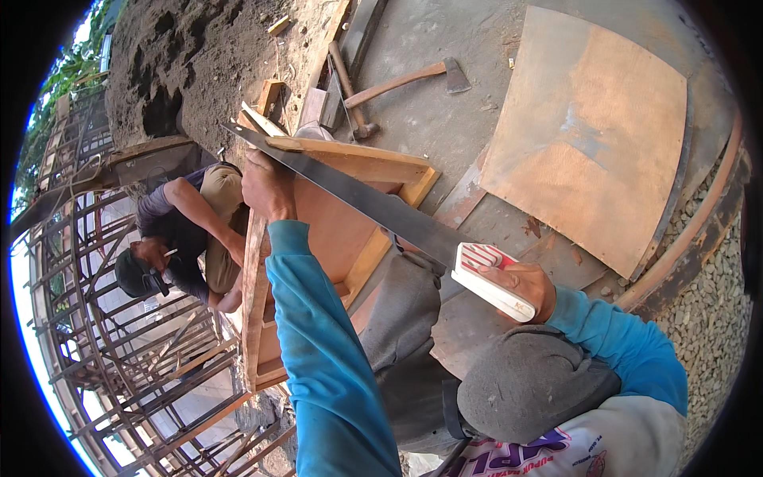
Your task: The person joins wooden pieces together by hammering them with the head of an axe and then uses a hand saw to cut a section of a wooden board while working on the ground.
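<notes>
My right hand [531, 288] grips the white and red handle of a hand saw [358, 191]. The long dark blade slants up to the left, across the corner of a shallow wooden frame [362, 160] backed with reddish-brown board. Close beside the blade near its tip, my left hand [269, 189] is closed round the frame's upper left corner. That frame leans tilted by my legs. Whether the teeth touch the wood cannot be made out.
A co-worker [187, 230] in a dark cap crouches at left, hands by the frame. An axe [409, 83] and a hammer [350, 95] lie beyond it. Right of these is a plywood sheet [588, 135], with gravel [707, 318] past it. Bamboo scaffolding [103, 318] stands far left.
</notes>
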`<state>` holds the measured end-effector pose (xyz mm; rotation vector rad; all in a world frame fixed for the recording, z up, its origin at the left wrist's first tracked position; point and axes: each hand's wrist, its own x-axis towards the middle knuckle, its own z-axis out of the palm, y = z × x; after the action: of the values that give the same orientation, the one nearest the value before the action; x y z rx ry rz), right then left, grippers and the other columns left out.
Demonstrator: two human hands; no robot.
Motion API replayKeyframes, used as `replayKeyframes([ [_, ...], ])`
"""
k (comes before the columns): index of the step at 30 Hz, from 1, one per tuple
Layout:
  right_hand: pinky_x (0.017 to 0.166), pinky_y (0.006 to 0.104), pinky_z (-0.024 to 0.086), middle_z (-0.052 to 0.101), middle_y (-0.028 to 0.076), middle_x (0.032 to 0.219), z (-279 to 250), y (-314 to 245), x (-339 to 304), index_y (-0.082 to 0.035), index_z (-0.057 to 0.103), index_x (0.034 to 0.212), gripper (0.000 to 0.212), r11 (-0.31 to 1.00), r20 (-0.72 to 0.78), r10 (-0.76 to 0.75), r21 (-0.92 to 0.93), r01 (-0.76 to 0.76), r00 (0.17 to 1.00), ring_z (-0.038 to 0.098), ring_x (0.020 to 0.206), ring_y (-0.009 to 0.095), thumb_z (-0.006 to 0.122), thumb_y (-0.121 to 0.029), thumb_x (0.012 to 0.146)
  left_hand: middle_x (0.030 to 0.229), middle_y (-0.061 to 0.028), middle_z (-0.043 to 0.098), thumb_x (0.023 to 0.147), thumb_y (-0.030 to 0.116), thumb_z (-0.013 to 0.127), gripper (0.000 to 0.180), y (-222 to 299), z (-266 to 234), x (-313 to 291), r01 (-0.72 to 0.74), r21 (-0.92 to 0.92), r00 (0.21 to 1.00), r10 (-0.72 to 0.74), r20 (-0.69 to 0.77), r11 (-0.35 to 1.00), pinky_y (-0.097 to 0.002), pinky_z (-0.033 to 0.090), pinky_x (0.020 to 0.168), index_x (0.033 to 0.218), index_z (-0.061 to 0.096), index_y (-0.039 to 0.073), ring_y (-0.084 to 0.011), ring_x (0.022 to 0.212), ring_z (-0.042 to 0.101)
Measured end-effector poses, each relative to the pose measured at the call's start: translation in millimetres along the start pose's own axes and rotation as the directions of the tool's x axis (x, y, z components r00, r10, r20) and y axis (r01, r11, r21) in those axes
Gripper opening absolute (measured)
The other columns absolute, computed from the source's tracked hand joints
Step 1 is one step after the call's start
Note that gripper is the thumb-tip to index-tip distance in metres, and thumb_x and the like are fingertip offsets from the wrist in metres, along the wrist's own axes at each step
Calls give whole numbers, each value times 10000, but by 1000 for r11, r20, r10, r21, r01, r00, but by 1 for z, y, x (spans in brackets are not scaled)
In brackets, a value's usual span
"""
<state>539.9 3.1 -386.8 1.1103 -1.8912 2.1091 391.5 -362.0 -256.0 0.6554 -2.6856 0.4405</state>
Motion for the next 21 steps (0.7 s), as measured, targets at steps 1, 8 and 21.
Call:
replayKeyframes([
  [1,844,420,591,676,237,1164,-1,0,2,23,457,1409,715,1000,9,13,1,-13,1000,719,949,353,695,1,736,968,-184,705,940,360,530,323,-2,2,-5,-35,2,999,36,-26,999,-523,516,733,976,645,61,-431,892,660],
  [8,783,426,567,675,189,1129,85,25,174,-129,464,1440,705,996,-105,62,76,-54,993,663,936,396,709,-152,780,942,-132,719,871,320,635,258,-37,16,-3,-92,-303,995,78,-56,948,-490,533,700,1006,697,109,-370,868,686],
  [21,807,407,582,652,194,1203,58,34,134,-58,445,1445,740,990,-34,35,136,-31,999,680,944,379,696,-75,749,900,-149,716,946,405,508,341,0,1,-21,-96,-219,992,74,-103,971,-490,521,735,989,679,113,-394,854,671],
])
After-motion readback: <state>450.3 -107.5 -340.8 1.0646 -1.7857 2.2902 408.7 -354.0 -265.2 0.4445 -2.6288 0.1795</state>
